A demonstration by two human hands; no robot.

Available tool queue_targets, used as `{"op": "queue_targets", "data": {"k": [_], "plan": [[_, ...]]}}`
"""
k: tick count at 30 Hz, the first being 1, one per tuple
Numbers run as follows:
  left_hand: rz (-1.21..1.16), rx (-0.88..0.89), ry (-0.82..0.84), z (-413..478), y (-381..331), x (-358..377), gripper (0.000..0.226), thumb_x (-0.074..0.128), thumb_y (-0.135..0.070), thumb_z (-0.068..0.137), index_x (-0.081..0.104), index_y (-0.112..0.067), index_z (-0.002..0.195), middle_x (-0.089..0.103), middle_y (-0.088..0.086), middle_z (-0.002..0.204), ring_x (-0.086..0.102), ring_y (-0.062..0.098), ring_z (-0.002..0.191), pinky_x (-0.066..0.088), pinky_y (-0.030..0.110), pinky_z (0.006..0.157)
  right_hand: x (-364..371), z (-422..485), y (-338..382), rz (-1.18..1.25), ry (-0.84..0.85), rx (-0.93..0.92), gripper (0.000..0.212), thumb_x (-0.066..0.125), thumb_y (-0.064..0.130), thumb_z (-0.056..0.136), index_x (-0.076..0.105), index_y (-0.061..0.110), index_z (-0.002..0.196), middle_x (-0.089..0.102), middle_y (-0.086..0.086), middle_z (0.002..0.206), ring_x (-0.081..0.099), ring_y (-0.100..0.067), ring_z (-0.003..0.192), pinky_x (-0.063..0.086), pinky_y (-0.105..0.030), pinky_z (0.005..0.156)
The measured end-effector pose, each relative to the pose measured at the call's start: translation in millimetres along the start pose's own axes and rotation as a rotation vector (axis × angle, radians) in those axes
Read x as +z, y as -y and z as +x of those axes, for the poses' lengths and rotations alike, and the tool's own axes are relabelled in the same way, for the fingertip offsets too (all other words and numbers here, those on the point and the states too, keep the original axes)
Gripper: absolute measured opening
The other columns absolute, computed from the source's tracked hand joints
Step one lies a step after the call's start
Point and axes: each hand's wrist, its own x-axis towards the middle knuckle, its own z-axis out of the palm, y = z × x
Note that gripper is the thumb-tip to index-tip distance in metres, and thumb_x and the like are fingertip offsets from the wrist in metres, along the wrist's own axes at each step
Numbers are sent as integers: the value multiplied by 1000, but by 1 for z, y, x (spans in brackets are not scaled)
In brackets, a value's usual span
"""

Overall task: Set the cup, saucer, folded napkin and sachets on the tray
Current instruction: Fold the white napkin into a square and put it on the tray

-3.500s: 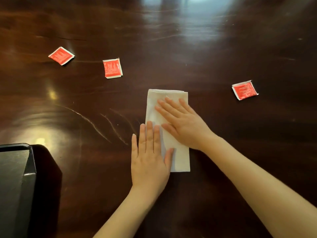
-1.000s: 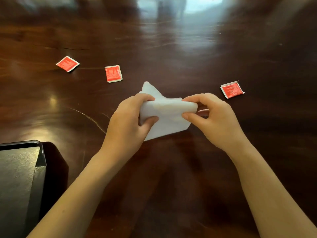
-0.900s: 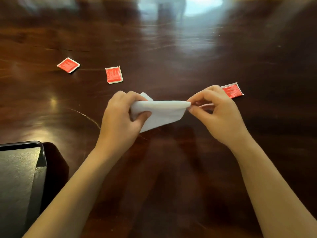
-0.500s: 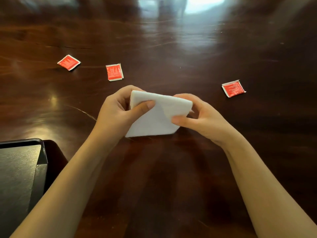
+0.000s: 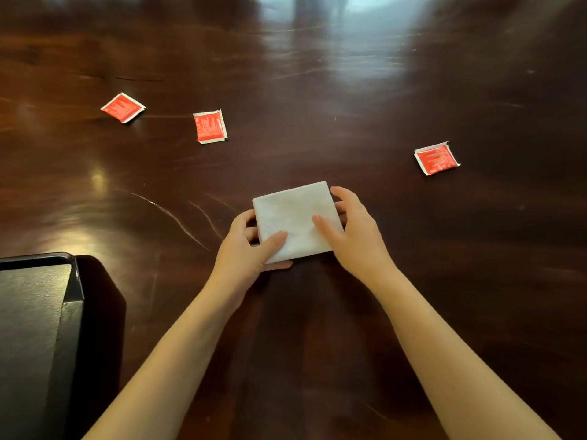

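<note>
A white paper napkin folded into a square (image 5: 295, 219) is held between both hands near the middle of the view. The left hand (image 5: 246, 249) is closed on the napkin's near-left corner, with the thumb pressed on the top face and the fingers curled under the left edge. The right hand (image 5: 355, 236) is clamped on the right side, its thumb laid across the top face and its fingers wrapped round the right edge and far-right corner. The two hands are set apart by the napkin's width, and both bare forearms are stretched in from the bottom of the frame. Whether the napkin rests on the surface or is lifted just clear of it cannot be told.

All of this is set over a dark, polished wooden table (image 5: 317, 344), on which pale scratches and window glare are seen. Three small red square sachets with white edges lie flat on the wood, none touched by a hand: one at far left (image 5: 123, 107), a second (image 5: 210, 126) near it towards the centre, and a third (image 5: 436, 158) well apart on the right, beyond the right hand. A black rectangular tray with a raised rim (image 5: 68, 281) is seen at the lower left edge, well clear of the napkin and the sachets; only part of it is in view.
</note>
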Motion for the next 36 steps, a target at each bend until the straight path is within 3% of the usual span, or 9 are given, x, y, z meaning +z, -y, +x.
{"op": "queue_targets", "data": {"k": [4, 7, 15, 24, 27, 29, 31, 33, 36], "plan": [[-3, 59, -17, -2, 7, 1, 63, 68, -27, 83, 35, -26, 138, 62, -6, 112, 67, 15, 91, 59, 30, 63, -3, -22, -10, -310, -45, -379, 58, 66, 37, 81, 44, 23, 133, 45, 0, 135, 35, -15, 121, 40, -31, 95], [-146, 2, 11, -3, 5, -3, 42, 55, -31, 91, 45, -23, 131, 66, -5, 109, 68, 14, 94, 59, 30, 67, -1, -25, -26, -458, -21, -550, 48, 72, 21, 79, 57, 20, 124, 55, -4, 130, 38, -17, 117, 46, -42, 95], [-322, -72, 79, -8, 12, -7, 38, 54, -12, 92, 52, -17, 130, 72, -3, 108, 68, 14, 101, 58, 32, 81, -3, -12, -37, -527, -114, -752, 30, 50, 17, 88, 69, 17, 111, 66, -5, 120, 58, -27, 105, 48, -41, 89], [-196, -57, -2, -2, 13, -4, 43, 54, -5, 91, 49, -14, 133, 71, 5, 107, 70, 18, 96, 59, 30, 78, -13, -1, -49, -750, -1, -807, 36, 49, 26, 89, 59, 23, 124, 58, -1, 132, 51, -23, 119, 41, -39, 100], [130, 11, -159, -8, 7, -3, 33, 43, -17, 97, 54, -19, 129, 65, 4, 119, 67, 17, 98, 57, 35, 85, -11, -8, -52, -692, 63, -754, 44, 44, 36, 92, 51, 21, 133, 49, -1, 141, 39, -19, 130, 33, -40, 110], [514, 261, -399, -17, 0, -4, 34, 40, -22, 98, 55, -18, 128, 62, 3, 125, 60, 19, 108, 46, 32, 98, -12, -14, -45, -448, -30, -645, 45, 43, 33, 93, 47, 16, 135, 48, -3, 141, 39, -17, 133, 33, -43, 111], [640, 512, -576, -22, -8, 3, 37, 37, -21, 99, 50, -14, 133, 57, 2, 130, 50, 18, 122, 32, 22, 100, -12, -11, -30, -224, -190, -490, 46, 39, 29, 95, 42, 12, 138, 47, -5, 142, 37, -17, 135, 35, -44, 110], [622, 629, -561, -10, -13, 20, 41, 33, -19, 98, 45, -11, 136, 54, 6, 135, 44, 20, 129, 29, 25, 105, -4, 1, -8, -224, -254, -389, 48, 31, 28, 96, 35, 12, 142, 39, -5, 148, 28, -16, 140, 24, -41, 116], [855, 620, -456, 17, 3, 48, 52, 21, -25, 94, 39, -11, 140, 43, 9, 146, 32, 23, 140, 15, 43, 117, 20, 22, 1, -566, -45, -479, 56, 15, 34, 95, 22, 13, 146, 20, -5, 156, 9, -18, 145, 5, -41, 119]]}}
